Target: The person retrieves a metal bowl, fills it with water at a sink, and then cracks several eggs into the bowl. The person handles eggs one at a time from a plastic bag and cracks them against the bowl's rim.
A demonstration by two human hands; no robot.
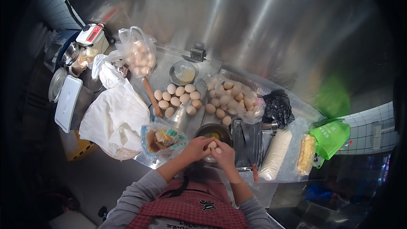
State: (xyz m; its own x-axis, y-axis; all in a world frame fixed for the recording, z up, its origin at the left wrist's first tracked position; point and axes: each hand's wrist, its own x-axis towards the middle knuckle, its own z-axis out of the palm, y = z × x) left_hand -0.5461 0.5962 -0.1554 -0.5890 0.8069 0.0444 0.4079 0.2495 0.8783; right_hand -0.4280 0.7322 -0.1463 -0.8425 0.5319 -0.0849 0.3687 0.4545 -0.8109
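Note:
My left hand (200, 149) and my right hand (225, 156) meet over the near side of a metal mixing bowl (202, 130). Between their fingertips is an egg (212, 145), its shell seemingly parted, with a second pale shell piece (218, 150) by the right fingers. A yellow yolk (214, 135) lies inside the bowl. Beyond it, several loose whole eggs (175, 101) rest on the metal worktop. A clear plastic bag of eggs (237, 98) lies to the right of these, with a few loose eggs by its near edge.
Left of the bowl sits an open plastic bag (163, 140); a rolling pin (152, 97) lies farther back. A knife (249, 146) crosses a dark tray (237, 133) on the right, beside a long white wrapped package (276, 155). At the back stands a metal bowl of powder (183, 73).

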